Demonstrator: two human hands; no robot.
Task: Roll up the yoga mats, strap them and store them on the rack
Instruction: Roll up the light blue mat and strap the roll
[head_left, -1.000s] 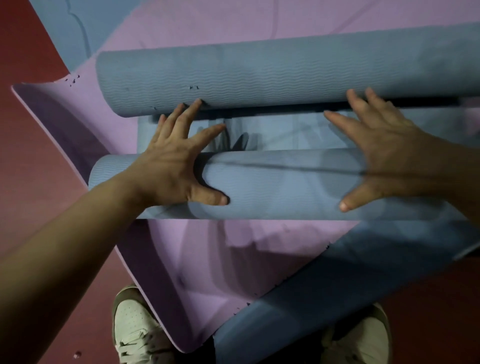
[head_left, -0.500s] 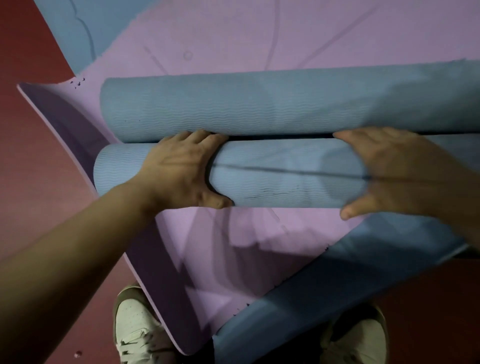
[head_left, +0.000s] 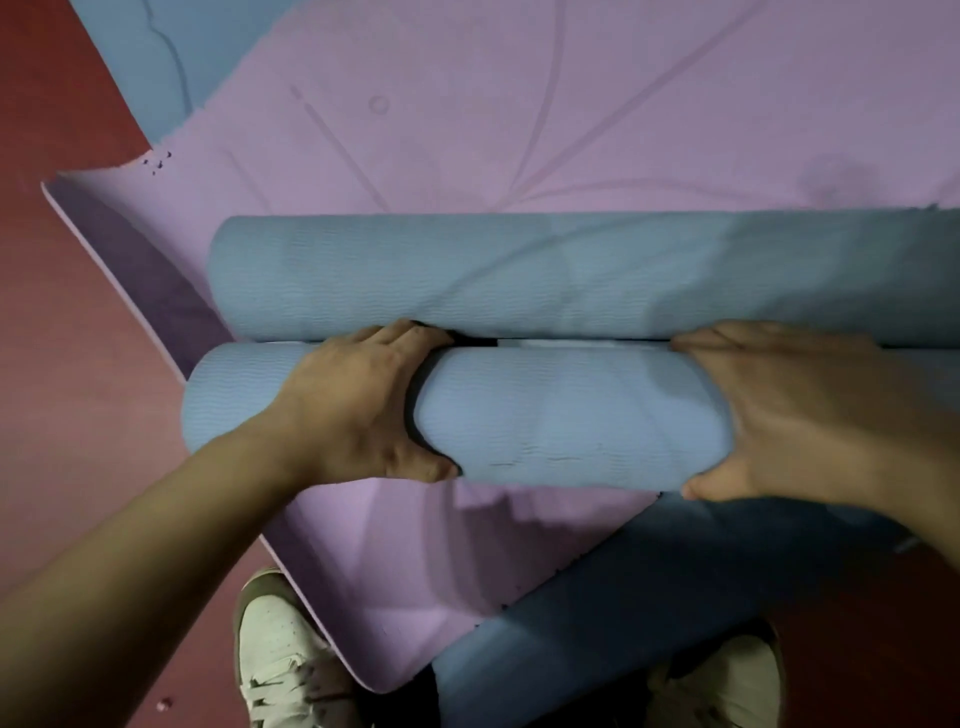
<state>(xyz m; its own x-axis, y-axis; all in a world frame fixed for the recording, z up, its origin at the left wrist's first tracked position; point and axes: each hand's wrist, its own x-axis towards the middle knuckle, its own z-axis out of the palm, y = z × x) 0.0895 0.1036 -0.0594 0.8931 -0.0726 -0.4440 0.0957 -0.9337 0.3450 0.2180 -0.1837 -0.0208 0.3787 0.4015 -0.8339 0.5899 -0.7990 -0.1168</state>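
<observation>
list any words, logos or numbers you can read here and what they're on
None: no readable text shows anywhere in this view.
pink mat: only embossed lines and a small circle, no letters.
near blue roll and far blue roll: plain ribbed surface, no print showing.
white shoes: no legible logo or label.

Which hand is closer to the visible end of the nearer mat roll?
Left. The left hand grips the mat roll beside that end; the right hand holds it farther along.
</observation>
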